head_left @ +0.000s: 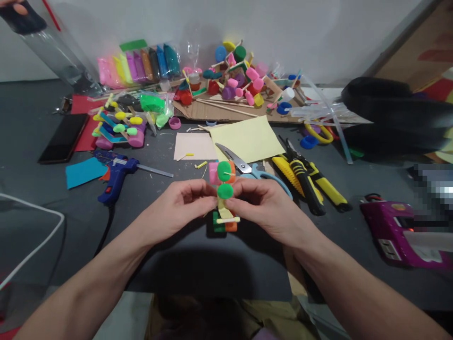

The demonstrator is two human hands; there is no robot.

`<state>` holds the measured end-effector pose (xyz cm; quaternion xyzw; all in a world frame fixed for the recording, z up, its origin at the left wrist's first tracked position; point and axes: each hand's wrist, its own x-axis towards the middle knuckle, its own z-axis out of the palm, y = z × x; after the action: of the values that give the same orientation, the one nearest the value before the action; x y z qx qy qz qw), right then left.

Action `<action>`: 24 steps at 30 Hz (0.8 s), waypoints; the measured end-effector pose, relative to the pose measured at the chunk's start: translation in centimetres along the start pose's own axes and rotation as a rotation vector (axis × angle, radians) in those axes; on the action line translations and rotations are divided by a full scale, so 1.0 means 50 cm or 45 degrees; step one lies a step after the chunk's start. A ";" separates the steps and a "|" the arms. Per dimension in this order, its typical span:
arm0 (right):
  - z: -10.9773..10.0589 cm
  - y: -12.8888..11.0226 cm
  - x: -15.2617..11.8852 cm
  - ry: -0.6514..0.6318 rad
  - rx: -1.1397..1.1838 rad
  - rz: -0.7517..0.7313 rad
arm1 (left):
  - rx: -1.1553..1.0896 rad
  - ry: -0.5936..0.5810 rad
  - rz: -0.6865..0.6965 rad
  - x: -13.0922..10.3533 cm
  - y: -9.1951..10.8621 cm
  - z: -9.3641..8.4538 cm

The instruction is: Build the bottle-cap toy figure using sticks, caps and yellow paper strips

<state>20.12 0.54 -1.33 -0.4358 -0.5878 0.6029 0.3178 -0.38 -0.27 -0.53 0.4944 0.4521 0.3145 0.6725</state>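
Observation:
Between my two hands is a small craft model (pixel 225 191) of green, pink and orange pieces, with a pale yellow strip and a short pale stick at its near end. My left hand (pixel 189 203) pinches it from the left side, thumb and fingers closed. From the right, my right hand (pixel 260 203) grips it the same way. The fingertips hide part of its middle. Just beyond it lie scissors (pixel 244 166) with blue handles, partly over a yellow paper sheet (pixel 253 139).
A blue glue gun (pixel 118 177) lies to the left, near a phone (pixel 63 138) and another craft model (pixel 118 127). Yellow-black cutting tools (pixel 306 184) and a purple device (pixel 392 231) are at the right. Colourful clay packs (pixel 141 66) and several small models line the back wall.

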 end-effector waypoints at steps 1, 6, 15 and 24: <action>0.001 0.000 0.000 0.001 -0.003 0.001 | -0.013 -0.006 -0.008 0.000 0.000 0.000; 0.003 -0.003 -0.001 -0.014 -0.019 0.018 | -0.114 -0.032 -0.054 0.001 -0.005 -0.005; 0.004 0.001 0.000 -0.027 0.075 0.081 | -0.160 0.046 -0.058 0.006 -0.001 0.000; 0.007 0.004 0.002 -0.039 0.141 0.095 | -0.016 0.115 0.032 0.002 -0.007 0.002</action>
<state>19.80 0.45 -1.56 -0.4297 -0.5418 0.6525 0.3099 -0.29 -0.34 -0.86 0.4812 0.4738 0.3479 0.6504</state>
